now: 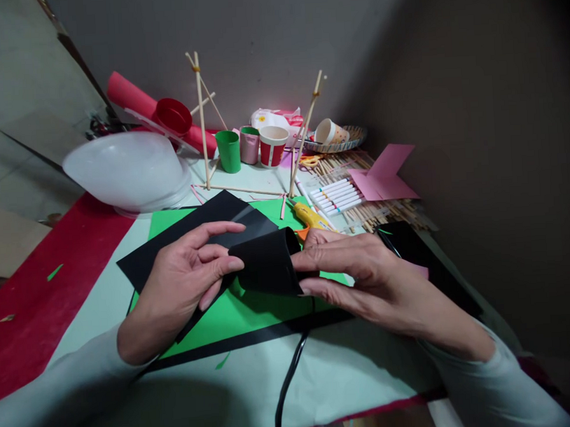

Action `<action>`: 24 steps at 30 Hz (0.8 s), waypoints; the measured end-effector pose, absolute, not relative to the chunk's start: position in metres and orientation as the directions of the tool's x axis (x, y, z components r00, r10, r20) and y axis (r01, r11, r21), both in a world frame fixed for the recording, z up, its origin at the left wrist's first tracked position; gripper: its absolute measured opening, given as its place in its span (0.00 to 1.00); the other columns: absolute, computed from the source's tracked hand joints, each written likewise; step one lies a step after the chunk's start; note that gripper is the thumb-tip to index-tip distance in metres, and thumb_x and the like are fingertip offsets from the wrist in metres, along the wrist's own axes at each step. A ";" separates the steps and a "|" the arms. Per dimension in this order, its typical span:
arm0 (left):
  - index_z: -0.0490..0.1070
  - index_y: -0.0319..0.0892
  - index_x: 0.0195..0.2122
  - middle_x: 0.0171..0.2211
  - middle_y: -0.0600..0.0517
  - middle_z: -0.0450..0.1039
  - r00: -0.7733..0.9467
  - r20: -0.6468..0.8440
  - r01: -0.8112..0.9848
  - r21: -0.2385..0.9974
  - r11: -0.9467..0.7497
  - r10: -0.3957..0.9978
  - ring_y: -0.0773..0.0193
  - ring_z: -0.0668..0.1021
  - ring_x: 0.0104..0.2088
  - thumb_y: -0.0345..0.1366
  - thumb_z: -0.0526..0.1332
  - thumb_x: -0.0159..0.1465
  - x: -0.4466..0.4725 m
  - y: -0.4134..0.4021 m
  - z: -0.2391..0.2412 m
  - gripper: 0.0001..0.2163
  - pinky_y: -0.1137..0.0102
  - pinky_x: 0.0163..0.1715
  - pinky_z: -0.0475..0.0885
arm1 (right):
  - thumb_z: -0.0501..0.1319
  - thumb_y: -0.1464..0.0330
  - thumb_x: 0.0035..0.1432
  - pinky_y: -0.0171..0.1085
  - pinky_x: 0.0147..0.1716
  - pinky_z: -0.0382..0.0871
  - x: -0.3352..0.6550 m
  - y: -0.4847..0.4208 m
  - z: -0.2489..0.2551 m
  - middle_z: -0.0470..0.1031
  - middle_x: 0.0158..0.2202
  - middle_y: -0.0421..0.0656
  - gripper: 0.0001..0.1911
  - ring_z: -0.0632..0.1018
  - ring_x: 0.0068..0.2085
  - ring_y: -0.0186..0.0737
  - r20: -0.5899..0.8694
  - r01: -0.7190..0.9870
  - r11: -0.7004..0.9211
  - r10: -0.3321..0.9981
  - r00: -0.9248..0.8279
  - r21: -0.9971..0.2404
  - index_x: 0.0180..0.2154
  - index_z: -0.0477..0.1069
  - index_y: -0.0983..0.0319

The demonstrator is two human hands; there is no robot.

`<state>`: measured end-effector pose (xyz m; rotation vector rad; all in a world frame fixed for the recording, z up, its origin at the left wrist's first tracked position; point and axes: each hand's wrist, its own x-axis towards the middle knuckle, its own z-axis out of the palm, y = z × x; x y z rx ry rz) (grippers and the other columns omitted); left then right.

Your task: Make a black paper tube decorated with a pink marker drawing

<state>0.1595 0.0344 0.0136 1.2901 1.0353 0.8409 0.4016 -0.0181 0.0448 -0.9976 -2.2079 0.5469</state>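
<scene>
Both my hands hold a piece of black paper (267, 262) rolled into a short tube above a green sheet (252, 307). My left hand (187, 276) pinches the tube's left side with its fingers curled. My right hand (349, 267) grips the tube's right end between thumb and fingers. A flat black sheet (195, 234) lies under my left hand, on top of the green one.
A yellow glue gun (310, 216) lies just behind the tube, and a black cable (287, 382) runs toward me. Markers (336, 197), pink paper (383, 173), wooden stick frames (201, 116), cups (227, 151) and a white bowl (125, 171) stand behind. A dark wall rises at the right.
</scene>
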 end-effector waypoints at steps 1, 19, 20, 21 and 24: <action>0.76 0.43 0.50 0.16 0.63 0.62 0.345 -0.127 0.063 0.992 0.112 0.930 0.77 0.61 0.12 0.38 0.72 0.59 0.160 0.034 0.014 0.18 0.79 0.15 0.53 | 0.63 0.66 0.70 0.39 0.35 0.74 0.401 -0.019 0.046 0.84 0.35 0.41 0.11 0.81 0.34 0.40 0.386 0.519 0.622 0.778 -0.496 -0.586 0.50 0.80 0.55; 0.68 0.45 0.45 0.17 0.62 0.70 0.404 -0.141 -0.072 0.980 0.185 0.904 0.76 0.64 0.11 0.41 0.70 0.63 0.159 0.032 -0.003 0.14 0.83 0.12 0.54 | 0.66 0.71 0.66 0.33 0.28 0.68 0.367 -0.030 0.021 0.76 0.30 0.40 0.03 0.75 0.28 0.34 0.584 0.661 0.552 0.786 -0.206 -0.509 0.40 0.74 0.64; 0.68 0.44 0.42 0.17 0.59 0.73 0.418 -0.163 -0.076 0.974 0.213 0.894 0.76 0.65 0.11 0.41 0.70 0.63 0.159 0.032 -0.004 0.13 0.84 0.12 0.55 | 0.66 0.71 0.66 0.33 0.28 0.68 0.367 -0.030 0.020 0.77 0.30 0.41 0.03 0.75 0.28 0.34 0.575 0.655 0.549 0.791 -0.208 -0.519 0.41 0.74 0.64; 0.69 0.43 0.38 0.17 0.56 0.75 0.423 -0.181 -0.084 0.968 0.238 0.888 0.75 0.67 0.12 0.42 0.70 0.63 0.159 0.032 -0.005 0.12 0.84 0.12 0.58 | 0.65 0.71 0.67 0.33 0.27 0.68 0.366 -0.030 0.019 0.78 0.30 0.41 0.03 0.75 0.27 0.33 0.560 0.644 0.546 0.801 -0.213 -0.536 0.41 0.74 0.64; 0.72 0.40 0.30 0.19 0.51 0.78 0.409 -0.212 -0.138 0.947 0.290 0.888 0.69 0.78 0.19 0.43 0.72 0.61 0.161 0.031 -0.006 0.14 0.81 0.20 0.72 | 0.65 0.68 0.68 0.32 0.26 0.67 0.368 -0.028 0.016 0.77 0.30 0.40 0.05 0.74 0.26 0.33 0.485 0.587 0.500 0.851 -0.198 -0.637 0.43 0.74 0.63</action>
